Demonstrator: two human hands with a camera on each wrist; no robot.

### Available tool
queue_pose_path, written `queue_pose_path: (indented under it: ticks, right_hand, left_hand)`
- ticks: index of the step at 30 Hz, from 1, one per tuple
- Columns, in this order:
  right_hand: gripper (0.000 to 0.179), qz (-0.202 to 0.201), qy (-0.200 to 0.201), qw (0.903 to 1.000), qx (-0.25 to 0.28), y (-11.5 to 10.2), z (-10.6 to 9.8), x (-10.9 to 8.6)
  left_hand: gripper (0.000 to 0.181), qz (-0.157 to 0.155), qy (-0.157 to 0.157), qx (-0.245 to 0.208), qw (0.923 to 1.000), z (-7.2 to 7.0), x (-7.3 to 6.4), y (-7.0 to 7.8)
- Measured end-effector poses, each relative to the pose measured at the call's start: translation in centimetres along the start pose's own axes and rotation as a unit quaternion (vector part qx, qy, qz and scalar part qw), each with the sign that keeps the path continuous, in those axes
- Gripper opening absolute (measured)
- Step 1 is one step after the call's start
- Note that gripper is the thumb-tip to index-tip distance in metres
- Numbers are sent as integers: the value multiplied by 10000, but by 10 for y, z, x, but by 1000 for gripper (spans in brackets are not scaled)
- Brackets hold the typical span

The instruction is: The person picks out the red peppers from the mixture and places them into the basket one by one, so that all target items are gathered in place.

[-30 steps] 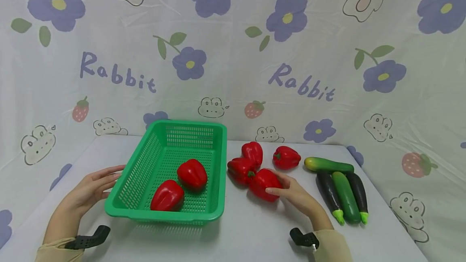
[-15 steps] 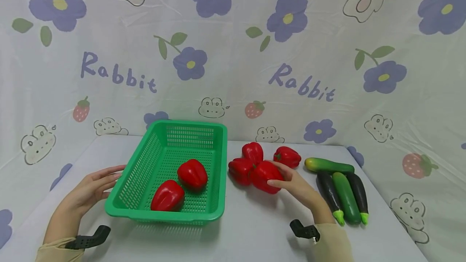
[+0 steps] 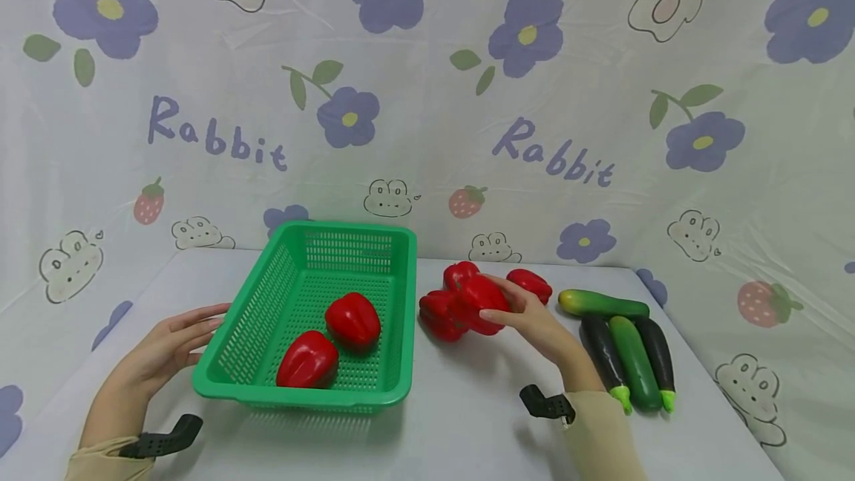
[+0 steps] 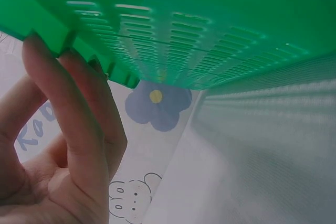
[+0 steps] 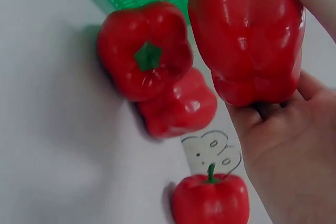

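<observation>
Red pepper (image 3: 477,304) | hangs over table (image 3: 467,421), right of green basket (image 3: 307,394) | right hand (image 3: 534,321) pinches it, thumb against fingers | long axis up-down in right wrist view, narrower end down, stem hidden | left hand (image 3: 167,344), loosely spread, touches basket

Room above basket (image 3: 307,394) (walls (image 3: 347,247) around)
</observation>
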State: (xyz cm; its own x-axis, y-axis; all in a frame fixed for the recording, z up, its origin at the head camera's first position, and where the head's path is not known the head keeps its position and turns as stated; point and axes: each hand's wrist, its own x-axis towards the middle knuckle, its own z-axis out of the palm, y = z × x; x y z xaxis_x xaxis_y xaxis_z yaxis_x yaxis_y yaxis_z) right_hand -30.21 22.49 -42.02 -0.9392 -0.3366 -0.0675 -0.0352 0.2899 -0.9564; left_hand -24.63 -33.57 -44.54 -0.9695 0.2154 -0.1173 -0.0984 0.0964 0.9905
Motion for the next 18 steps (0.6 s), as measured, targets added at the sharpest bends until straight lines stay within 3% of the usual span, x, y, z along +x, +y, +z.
queue_pose_path:
  ticks: [18]
  right_hand:
    - [83,-217,47,9997,-126,-38,27,22]
  left_hand:
    - [31,-29,58,80,9999,0,1,0]
